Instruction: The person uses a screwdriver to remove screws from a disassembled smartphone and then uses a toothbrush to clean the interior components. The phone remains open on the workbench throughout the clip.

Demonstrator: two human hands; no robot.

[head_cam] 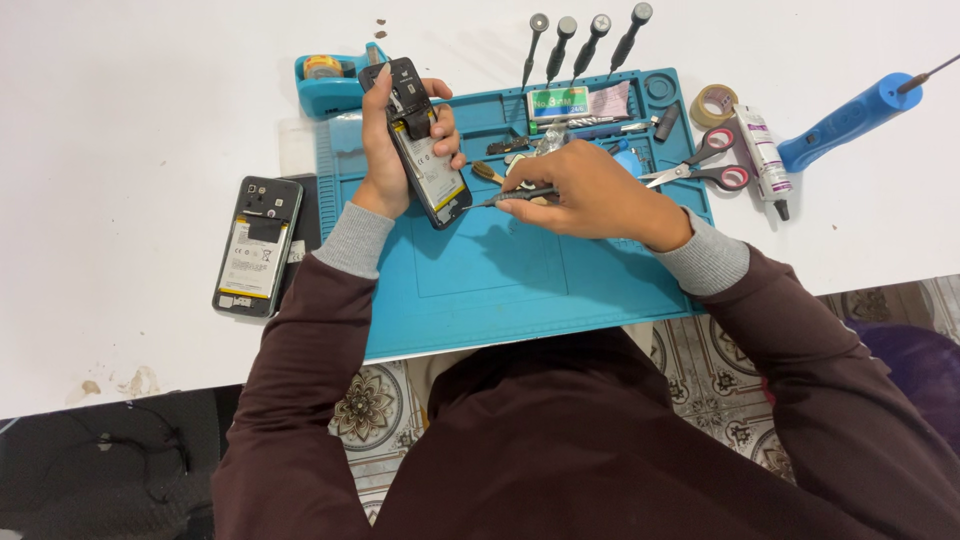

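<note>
While the person leans over the bench (120,120), both arms in dark sleeves with grey cuffs reach onto a blue rubber mat (500,290). The mat is flat and soft-looking, likely so small parts do not roll off.

The right hand (590,190) has its grip closed around a thin black screwdriver (505,197), whose tip points at the bottom edge of a phone. The left hand (385,150) has its grip wrapped around that open phone (425,150), tilted up off the mat, probably so its inside faces the tool. Its back is off, and a flat battery shows inside.

To the left, a second open phone (256,245) lies flat on the white bench, well apart from the hands.

Farther back, the mat's little trays hold small bits. Scissors (705,165) with red-edged handles, a white tube (763,155) and a roll of tape (712,103) sit just beside the mat. Four more screwdrivers (585,45) lie in a row at the far edge, near a blue tape holder (330,85) and a blue plastic tool (850,120).
</note>
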